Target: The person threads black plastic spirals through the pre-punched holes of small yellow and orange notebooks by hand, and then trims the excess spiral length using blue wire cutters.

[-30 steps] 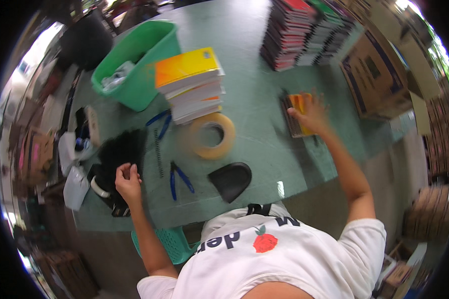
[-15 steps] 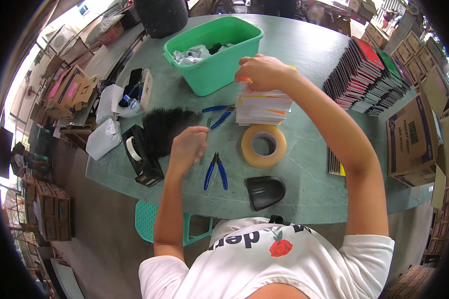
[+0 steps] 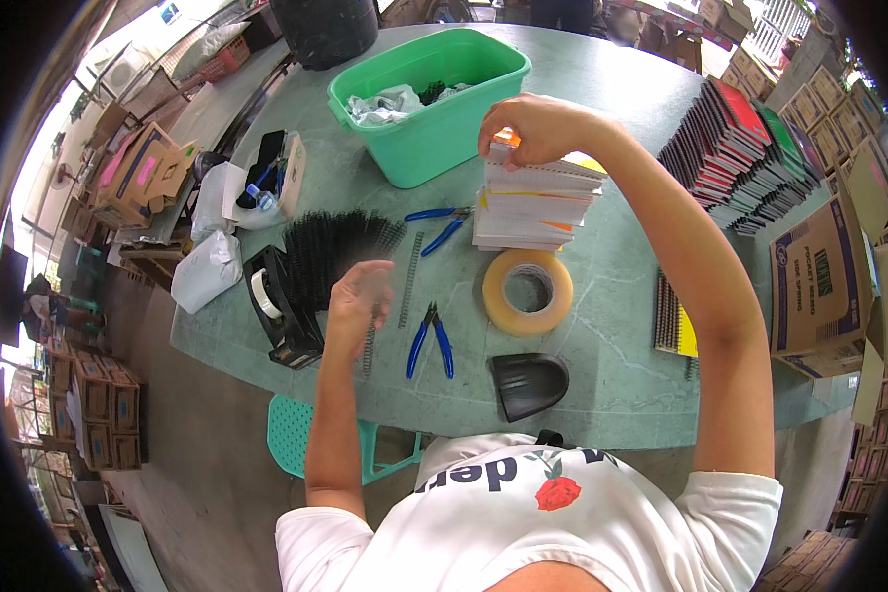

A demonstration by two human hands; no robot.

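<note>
The stack of paper pads (image 3: 528, 217) stood on the counter (image 3: 602, 375) just beyond the tape roll (image 3: 498, 306), its white pages uneven and edged here and there with yellow and orange. Your right hand (image 3: 525, 133) reached over from the right and bent down on top of the stack, its fingers curled round the orange corner of the top pad (image 3: 506, 137), grasping it. Your left hand (image 3: 353, 306) was well to the left of the tape roll, its fingers half bent and blurred. A thin black coil (image 3: 369, 350) ran down from under those fingers; you could not tell whether they gripped it.

Another coil (image 3: 411, 281) lay to the left of the tape roll, with a black heap of coils (image 3: 331, 252) farther out on that side and a black tape dispenser (image 3: 291, 340) below and left as well. Blue-handled pliers (image 3: 416, 347) lay on your side of the tape roll, to its left, and a second pair of pliers (image 3: 444, 237) beyond it, also to its left. A black scoop-shaped piece (image 3: 533, 383) sat directly on your side of the tape roll. The green tub (image 3: 414, 158) stood beyond and left of it. To its right were a few small spiral notebooks (image 3: 673, 326), partly hidden by your arm, and, farther out, a cardboard box (image 3: 814, 286).
</note>
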